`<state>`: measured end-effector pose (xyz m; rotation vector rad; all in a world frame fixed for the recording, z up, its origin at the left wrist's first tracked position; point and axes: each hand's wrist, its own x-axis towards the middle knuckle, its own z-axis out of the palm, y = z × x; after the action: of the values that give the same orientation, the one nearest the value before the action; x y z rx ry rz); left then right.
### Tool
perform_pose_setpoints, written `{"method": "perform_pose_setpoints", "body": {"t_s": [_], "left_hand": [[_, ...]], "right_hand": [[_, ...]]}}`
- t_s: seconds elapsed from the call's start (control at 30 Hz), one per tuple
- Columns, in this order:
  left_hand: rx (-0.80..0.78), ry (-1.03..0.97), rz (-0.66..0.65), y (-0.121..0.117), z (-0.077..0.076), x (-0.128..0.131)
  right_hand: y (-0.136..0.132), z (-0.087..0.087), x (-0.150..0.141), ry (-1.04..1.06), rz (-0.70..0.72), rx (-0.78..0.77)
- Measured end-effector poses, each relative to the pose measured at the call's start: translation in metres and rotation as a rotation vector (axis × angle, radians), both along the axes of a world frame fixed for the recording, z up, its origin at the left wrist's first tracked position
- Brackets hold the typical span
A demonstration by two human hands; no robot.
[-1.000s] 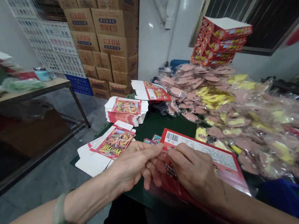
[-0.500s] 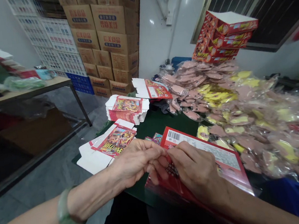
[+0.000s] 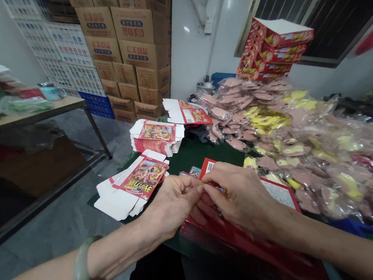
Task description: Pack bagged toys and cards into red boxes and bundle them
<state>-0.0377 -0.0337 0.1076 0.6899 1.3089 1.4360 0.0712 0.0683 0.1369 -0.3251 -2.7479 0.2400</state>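
Red-bordered printed card sheet with white text panel [image 3: 279, 193], mostly under the hands, lying at a slant on dark green-covered bench [image 3: 215, 152], red part running past front edge. Left hand [image 3: 172, 206] & right hand [image 3: 238, 197] close together above it, both in narrow pinch on a small red edge of sheet, exact grip partly hidden by fingers. Pale green bangle [image 3: 87, 270] on left wrist. Just beside left hand, flat white carton blank w/ red cartoon print [image 3: 140, 179]; small colourful cards [image 3: 190, 172] just past the fingers. Further back, stack of similar blanks [image 3: 157, 136], plus one more blank [image 3: 188, 113] beside it. To the right, big heap of clear plastic bags w/ pink & yellow shapes [image 3: 308, 144], red printed boxes [image 3: 267, 50] piled on top at back. Behind bench, tall stack of brown cardboard cartons [image 3: 121, 44], white plastic crates [image 3: 62, 51], blue crates [image 3: 96, 104]. Far left, wood-topped side bench w/ dark metal legs [image 3: 35, 110], light blue mug [image 3: 49, 92] on it. Barred window [image 3: 295, 6] upper right.
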Motion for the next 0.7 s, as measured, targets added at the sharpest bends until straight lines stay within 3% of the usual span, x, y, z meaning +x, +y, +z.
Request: {"method": "perform_pose_setpoints", "body": {"t_s": [0.13,0.3,0.4,0.6,0.7], "left_hand": [[-0.004,0.107,-0.024,-0.001,-0.002,0.001],[-0.024,0.274,-0.062,-0.003,0.0,0.002],[-0.017,0.278,-0.044,-0.003,0.001,0.003],[0.028,0.189,-0.026,-0.005,0.0,0.004],[0.029,0.134,0.012,-0.005,-0.001,0.005]], "right_hand": [[-0.002,0.007,-0.007,-0.179,-0.003,0.099],[-0.002,0.017,-0.01,-0.286,-0.04,0.067],[0.002,0.011,-0.008,-0.186,-0.03,-0.009],[0.009,-0.01,-0.012,-0.057,-0.069,-0.34],[0.02,-0.013,-0.015,0.003,-0.143,-0.378]]}}
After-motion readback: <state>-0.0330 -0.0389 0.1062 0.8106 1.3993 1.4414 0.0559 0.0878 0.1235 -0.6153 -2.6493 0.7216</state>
